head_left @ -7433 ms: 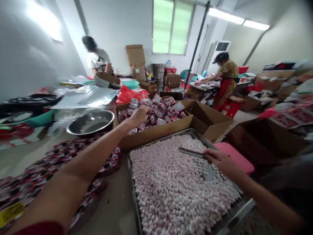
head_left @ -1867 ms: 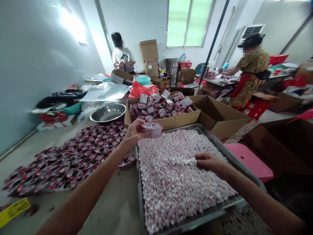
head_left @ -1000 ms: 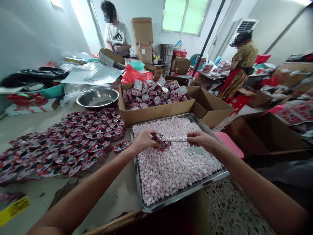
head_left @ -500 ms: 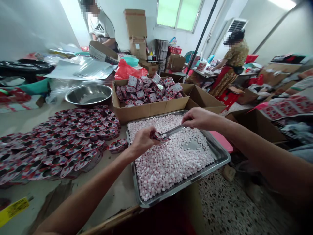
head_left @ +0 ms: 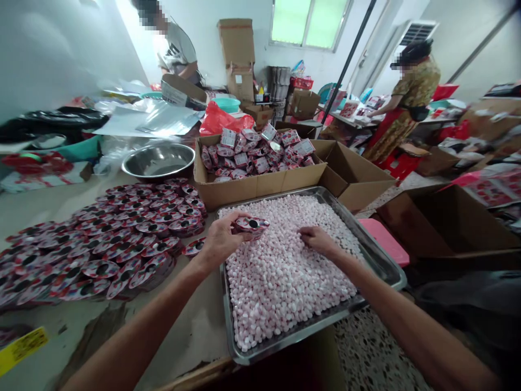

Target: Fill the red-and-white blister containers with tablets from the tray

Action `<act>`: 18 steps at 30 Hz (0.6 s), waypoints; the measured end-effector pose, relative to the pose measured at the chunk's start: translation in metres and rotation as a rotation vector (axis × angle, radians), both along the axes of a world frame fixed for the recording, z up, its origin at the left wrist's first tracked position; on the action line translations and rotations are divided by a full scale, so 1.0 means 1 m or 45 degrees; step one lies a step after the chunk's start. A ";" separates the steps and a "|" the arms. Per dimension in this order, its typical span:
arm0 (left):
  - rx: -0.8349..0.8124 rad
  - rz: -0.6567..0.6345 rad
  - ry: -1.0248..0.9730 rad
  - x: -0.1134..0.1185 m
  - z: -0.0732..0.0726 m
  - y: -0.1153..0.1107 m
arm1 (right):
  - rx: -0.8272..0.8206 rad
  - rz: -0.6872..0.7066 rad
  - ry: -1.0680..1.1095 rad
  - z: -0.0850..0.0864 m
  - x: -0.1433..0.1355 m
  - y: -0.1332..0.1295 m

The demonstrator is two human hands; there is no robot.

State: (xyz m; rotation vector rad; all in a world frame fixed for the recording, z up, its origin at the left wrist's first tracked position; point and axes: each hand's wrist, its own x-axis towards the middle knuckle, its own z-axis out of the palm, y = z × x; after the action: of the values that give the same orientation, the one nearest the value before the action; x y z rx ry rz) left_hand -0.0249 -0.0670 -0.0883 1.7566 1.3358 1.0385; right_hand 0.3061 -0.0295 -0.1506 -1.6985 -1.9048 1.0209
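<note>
Around the rectangular metal tray [head_left: 378, 266] holding white pellets [head_left: 277, 277]: brown cardboard box [head_left: 260, 188] at eleven o'clock, round steel bowl [head_left: 158, 164] at ten, red-printed oval containers [head_left: 122, 233] at nine.

Packs [head_left: 100, 244] cropped left, window [head_left: 290, 21] cropped; label [head_left: 23, 351] unreadable

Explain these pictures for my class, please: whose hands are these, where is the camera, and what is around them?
There is no machine: these are one person's bare hands, seen from a camera on that person's head, looking forward and down. The left hand holds a small printed pack with a dark round opening. The right hand is at the whitish pellets spread in a metal tray; what it grips is hidden. Similar packs cover the table to the left. Behind the tray, a cardboard box holds more.
</note>
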 end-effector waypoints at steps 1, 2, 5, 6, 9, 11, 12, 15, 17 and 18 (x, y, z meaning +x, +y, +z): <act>0.016 0.042 0.029 -0.001 0.000 0.000 | -0.028 -0.046 0.094 -0.002 -0.009 -0.002; 0.032 0.077 0.052 -0.002 -0.001 -0.001 | -0.063 -0.093 0.187 -0.001 -0.013 -0.004; 0.037 0.101 0.069 -0.001 -0.002 0.000 | -0.176 -0.149 0.417 0.024 -0.005 -0.010; 0.026 0.088 0.059 0.002 -0.001 0.000 | -0.212 -0.147 0.478 0.038 0.000 -0.011; 0.007 0.016 0.027 0.014 0.006 -0.004 | -0.296 -0.131 0.566 0.080 0.005 -0.012; 0.003 -0.041 0.005 0.022 0.013 -0.009 | -0.273 -0.045 0.501 0.105 0.000 -0.010; -0.004 -0.069 -0.010 0.026 0.016 -0.011 | -0.229 0.018 0.427 0.115 -0.004 -0.009; -0.061 -0.114 -0.044 0.033 0.019 -0.018 | -0.035 0.204 0.132 0.143 -0.016 -0.005; -0.102 -0.120 -0.052 0.038 0.016 -0.020 | 0.070 0.282 -0.114 0.161 -0.026 -0.003; -0.114 -0.122 -0.056 0.040 0.014 -0.020 | 0.114 0.312 -0.243 0.171 -0.032 -0.003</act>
State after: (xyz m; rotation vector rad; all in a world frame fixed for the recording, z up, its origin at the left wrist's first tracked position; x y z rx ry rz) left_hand 0.0150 -0.0871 -0.0747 1.7048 1.2395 0.9447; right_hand 0.2744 -0.0323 0.0206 -1.5901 -2.2901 0.8678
